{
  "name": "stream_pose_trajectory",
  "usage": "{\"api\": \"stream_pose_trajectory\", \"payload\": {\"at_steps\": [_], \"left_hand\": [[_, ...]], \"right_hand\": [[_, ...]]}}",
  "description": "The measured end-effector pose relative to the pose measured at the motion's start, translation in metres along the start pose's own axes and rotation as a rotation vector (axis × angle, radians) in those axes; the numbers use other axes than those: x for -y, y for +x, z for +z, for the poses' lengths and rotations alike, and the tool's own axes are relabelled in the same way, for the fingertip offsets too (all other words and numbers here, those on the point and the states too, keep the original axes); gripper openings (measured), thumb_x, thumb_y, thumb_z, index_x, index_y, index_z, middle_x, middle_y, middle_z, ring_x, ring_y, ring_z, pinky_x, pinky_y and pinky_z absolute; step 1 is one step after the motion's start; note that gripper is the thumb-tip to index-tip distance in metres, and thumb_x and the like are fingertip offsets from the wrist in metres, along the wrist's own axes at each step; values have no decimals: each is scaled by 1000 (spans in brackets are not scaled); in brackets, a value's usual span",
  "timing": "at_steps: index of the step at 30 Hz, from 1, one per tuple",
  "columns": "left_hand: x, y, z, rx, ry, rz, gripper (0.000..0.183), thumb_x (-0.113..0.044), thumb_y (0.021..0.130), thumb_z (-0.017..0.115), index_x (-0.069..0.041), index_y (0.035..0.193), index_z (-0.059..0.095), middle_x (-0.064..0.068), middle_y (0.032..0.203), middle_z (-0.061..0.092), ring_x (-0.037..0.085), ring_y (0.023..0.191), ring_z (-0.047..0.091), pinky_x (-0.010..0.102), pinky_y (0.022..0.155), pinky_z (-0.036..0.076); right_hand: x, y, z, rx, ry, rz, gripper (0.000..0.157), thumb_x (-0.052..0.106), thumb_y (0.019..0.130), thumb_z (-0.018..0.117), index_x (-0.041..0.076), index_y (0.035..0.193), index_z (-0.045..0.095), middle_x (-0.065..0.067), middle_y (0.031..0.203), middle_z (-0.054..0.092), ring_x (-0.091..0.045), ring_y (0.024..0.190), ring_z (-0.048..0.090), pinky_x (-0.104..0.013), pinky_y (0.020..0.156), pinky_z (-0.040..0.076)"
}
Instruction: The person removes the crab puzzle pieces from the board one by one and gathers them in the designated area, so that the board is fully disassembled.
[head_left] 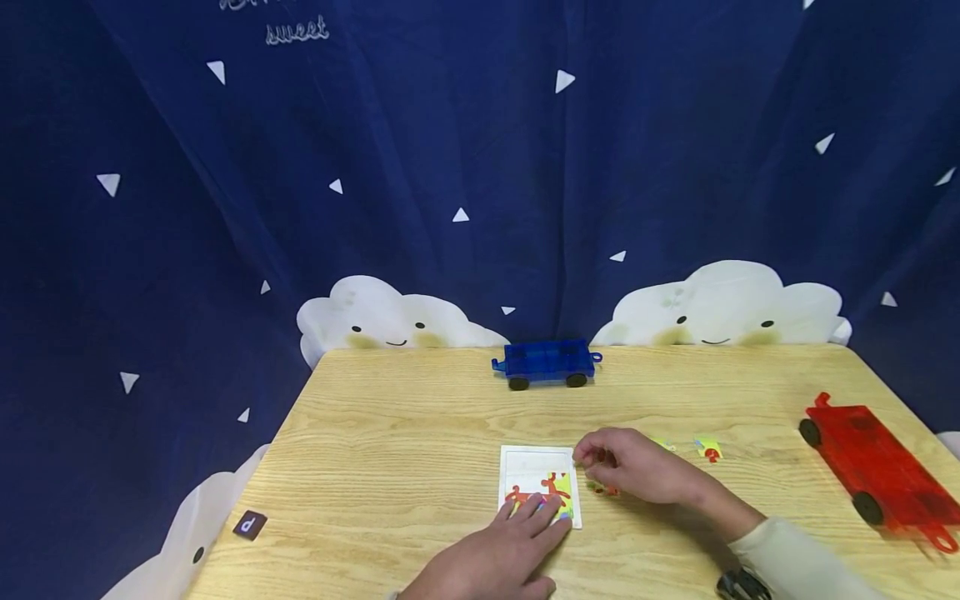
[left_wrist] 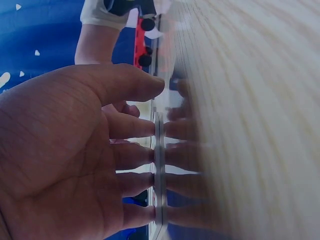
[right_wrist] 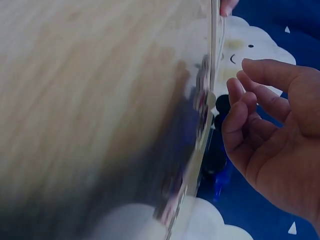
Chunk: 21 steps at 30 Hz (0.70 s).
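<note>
Lies flat on the wooden table (head_left: 390, 442), midway between left and right and toward the near side: a white-framed puzzle board (head_left: 528, 460). Set nearly square to the table, far edge running left to right, side edges running near to far; looks about as wide as deep from here, so cannot tell the long axis. Shows red and yellow printed pieces in its near and right parts, partly covered by fingers.

Left hand (head_left: 495, 558) pressed by straight fingertips onto the board's near part: fingers spread with gaps, pointing far and right, thumb held apart toward the right.

Right hand (head_left: 637, 467) above the board's right edge, entering from the right and pointing left: fingers loosely curled, thumb tip apart from fingertips in the wrist view, seemingly holding nothing.

Just beneath and beside that hand, a loose puzzle piece (head_left: 612, 491), partly hidden. Farther right, a yellow and red piece (head_left: 708, 450) lying flat.

At the far edge, a blue toy wagon (head_left: 551, 362), long axis left to right, ring toward the right. At the right, a red toy wagon (head_left: 881, 462), slanting from far left to near right, ring at the near end. At the near left, a dark tile (head_left: 250, 524) with a pale letter.
</note>
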<state>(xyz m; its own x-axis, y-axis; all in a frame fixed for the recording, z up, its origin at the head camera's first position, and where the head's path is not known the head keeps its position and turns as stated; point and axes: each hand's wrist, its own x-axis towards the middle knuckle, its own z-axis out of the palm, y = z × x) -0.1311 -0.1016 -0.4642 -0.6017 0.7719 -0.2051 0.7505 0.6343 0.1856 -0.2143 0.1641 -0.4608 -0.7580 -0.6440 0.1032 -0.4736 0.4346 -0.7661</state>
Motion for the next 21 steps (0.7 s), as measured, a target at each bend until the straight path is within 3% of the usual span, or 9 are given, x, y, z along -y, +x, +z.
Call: {"api": "stream_pose_trajectory", "payload": {"at_steps": [4, 11, 21], "left_hand": [[-1, 0, 0, -5, 5, -2, 67, -44, 102, 59, -17, 159, 39, 4, 166, 30, 22, 152, 25, 44, 119, 27], [-1, 0, 0, -3, -9, -1, 67, -44, 102, 59, -17, 160, 38, 3, 166, 29, 22, 152, 24, 45, 119, 28], [-2, -1, 0, -18, 11, 5, 67, -42, 101, 60, -14, 159, 40, 6, 165, 31, 23, 152, 25, 47, 118, 28]], "right_hand": [[2, 4, 7, 10, -37, 5, 20, 7, 95, 72, 7, 114, 69, 1, 105, 65, -13, 89, 61, -30, 78, 53], [4, 4, 13, -6, -208, -21, 31, 19, 91, 79, 12, 119, 70, 3, 110, 63, -15, 96, 58, -35, 86, 49], [5, 6, 17, 45, -206, 39, 36, 20, 87, 81, 14, 121, 71, 4, 109, 59, -14, 92, 54, -34, 82, 47]]}}
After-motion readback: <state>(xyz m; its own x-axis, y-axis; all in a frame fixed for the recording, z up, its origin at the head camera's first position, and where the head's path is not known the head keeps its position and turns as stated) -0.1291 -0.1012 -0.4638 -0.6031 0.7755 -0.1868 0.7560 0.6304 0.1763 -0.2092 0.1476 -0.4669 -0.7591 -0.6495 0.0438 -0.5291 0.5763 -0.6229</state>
